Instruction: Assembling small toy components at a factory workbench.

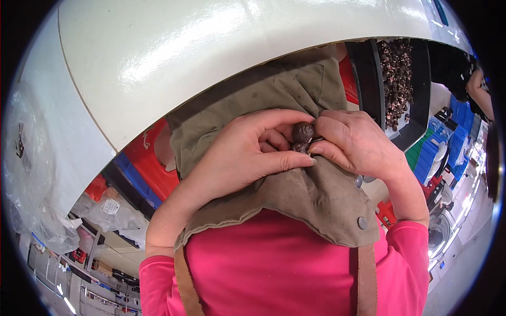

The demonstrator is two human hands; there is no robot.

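Observation:
A small dark brown piece with a round, knob-like top [302, 131] sits between my two hands, above the olive apron [253, 95] on my lap. My left hand [245, 145] curls around it, with the thumb stretched along its lower part. From the other side my right hand [356, 138] closes in, thumb and bent forefinger pinched against the piece. Something thin and dark shows beside the right fingertips, too small to make out. The lower part of the piece is mostly covered by fingers.
Right of my lap, a dark tray [419, 113] holds many small brown and pink pieces [395, 79]. A white table [174, 58] curves ahead, with clear plastic bags [34, 174] at its left. Blue bins [429, 158] and a person's arm [478, 95] are at right.

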